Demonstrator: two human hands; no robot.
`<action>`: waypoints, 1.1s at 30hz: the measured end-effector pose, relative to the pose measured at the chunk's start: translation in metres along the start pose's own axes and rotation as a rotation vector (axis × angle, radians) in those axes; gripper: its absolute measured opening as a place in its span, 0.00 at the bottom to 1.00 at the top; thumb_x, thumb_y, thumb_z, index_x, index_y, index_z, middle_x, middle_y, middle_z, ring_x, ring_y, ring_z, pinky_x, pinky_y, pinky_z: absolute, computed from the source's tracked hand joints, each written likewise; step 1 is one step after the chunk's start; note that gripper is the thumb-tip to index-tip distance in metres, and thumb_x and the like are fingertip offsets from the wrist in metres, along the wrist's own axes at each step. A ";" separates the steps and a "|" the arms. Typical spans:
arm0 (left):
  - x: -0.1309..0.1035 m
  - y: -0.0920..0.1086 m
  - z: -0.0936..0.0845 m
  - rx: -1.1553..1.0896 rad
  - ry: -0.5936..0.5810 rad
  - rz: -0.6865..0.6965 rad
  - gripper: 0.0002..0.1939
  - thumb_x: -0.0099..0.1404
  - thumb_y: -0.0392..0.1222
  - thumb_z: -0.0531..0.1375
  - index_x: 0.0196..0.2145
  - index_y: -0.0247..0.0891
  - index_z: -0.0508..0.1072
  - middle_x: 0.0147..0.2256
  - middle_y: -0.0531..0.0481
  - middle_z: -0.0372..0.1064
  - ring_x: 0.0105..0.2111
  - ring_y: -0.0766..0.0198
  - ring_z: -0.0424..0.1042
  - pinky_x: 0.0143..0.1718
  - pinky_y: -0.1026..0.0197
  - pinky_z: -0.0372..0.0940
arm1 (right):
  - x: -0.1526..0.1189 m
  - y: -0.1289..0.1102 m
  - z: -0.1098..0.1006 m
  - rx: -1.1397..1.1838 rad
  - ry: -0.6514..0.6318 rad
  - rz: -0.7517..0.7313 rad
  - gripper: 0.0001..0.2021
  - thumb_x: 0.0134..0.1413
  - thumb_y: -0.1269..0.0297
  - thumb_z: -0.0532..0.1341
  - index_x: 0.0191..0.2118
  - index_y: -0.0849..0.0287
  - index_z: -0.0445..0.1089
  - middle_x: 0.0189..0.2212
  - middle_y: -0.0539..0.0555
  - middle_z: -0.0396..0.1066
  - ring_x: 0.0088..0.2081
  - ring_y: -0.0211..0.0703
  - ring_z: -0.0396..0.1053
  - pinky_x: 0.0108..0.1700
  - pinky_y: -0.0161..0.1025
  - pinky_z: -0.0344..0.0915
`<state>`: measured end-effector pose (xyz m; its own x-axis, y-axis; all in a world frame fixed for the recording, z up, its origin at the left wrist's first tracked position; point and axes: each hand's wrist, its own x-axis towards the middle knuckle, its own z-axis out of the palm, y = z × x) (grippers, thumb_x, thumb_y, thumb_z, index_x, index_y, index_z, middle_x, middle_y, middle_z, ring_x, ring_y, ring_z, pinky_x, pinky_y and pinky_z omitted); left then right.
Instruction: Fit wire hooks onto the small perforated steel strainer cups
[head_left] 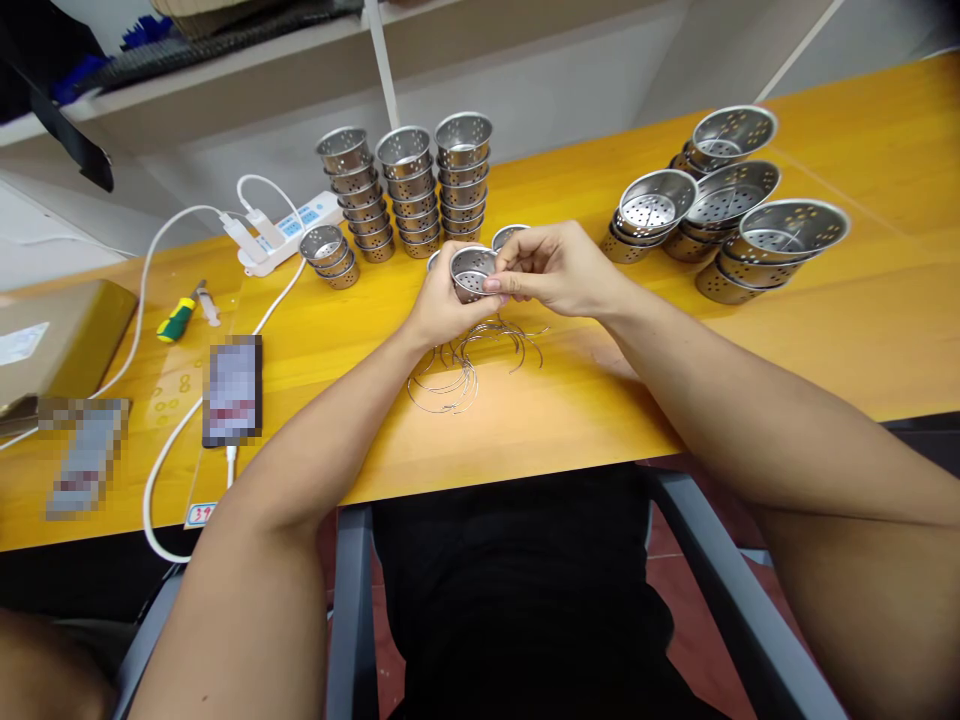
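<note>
Cup (pixel 474 280) is over the worktop (pixel 540 425), mid-length, between the near edge and 3 stacks (pixel 405 187) along the far edge. Left hand (pixel 441 305) curls round its side, far fingers hidden. Right hand (pixel 559 270) pinches its rim, thumb to fingers; can't tell if wire's in there. Best: steady left, light pinch, stay clear of loose wires (pixel 463 385).

The left hand (pixel 436 303) holds a perforated metal cup (pixel 471 277) while the right hand (pixel 559 268) pinches its rim above the yellow table (pixel 540 425). Thin wire loops (pixel 454 388) lie nearer the person, three tall cup stacks (pixel 409 190) stand beyond, and more stacked cups (pixel 724 200) stand to the right.
</note>
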<state>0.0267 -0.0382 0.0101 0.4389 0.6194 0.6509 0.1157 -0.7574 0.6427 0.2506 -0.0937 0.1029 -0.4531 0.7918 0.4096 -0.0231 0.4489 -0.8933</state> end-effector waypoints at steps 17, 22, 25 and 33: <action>0.001 -0.009 -0.005 0.034 0.115 0.015 0.43 0.70 0.68 0.75 0.69 0.50 0.62 0.60 0.45 0.75 0.61 0.49 0.82 0.70 0.39 0.76 | -0.009 0.008 -0.007 -0.524 0.062 -0.228 0.22 0.72 0.35 0.68 0.48 0.49 0.86 0.59 0.64 0.77 0.59 0.65 0.77 0.61 0.63 0.78; -0.001 -0.006 -0.005 0.036 0.091 0.039 0.44 0.71 0.71 0.73 0.71 0.52 0.61 0.61 0.44 0.75 0.61 0.49 0.82 0.70 0.40 0.76 | -0.011 0.009 -0.007 -0.588 -0.051 -0.209 0.25 0.74 0.34 0.66 0.54 0.50 0.87 0.63 0.65 0.75 0.65 0.66 0.75 0.66 0.65 0.75; -0.001 0.000 -0.004 0.027 0.067 0.018 0.47 0.68 0.74 0.74 0.71 0.52 0.60 0.62 0.45 0.75 0.60 0.50 0.83 0.67 0.42 0.78 | -0.012 0.007 -0.004 -0.612 -0.076 -0.213 0.25 0.74 0.35 0.66 0.56 0.49 0.88 0.64 0.65 0.75 0.68 0.69 0.73 0.69 0.68 0.72; 0.003 0.014 0.002 0.060 0.083 0.015 0.54 0.62 0.76 0.77 0.71 0.52 0.58 0.66 0.42 0.73 0.64 0.47 0.83 0.67 0.45 0.81 | -0.012 -0.005 -0.003 -0.671 -0.055 -0.239 0.35 0.67 0.36 0.73 0.71 0.52 0.77 0.69 0.67 0.72 0.69 0.73 0.71 0.72 0.69 0.69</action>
<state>0.0313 -0.0473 0.0200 0.3659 0.6208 0.6934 0.1641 -0.7764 0.6085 0.2591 -0.1043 0.1025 -0.5487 0.6257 0.5544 0.4180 0.7797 -0.4663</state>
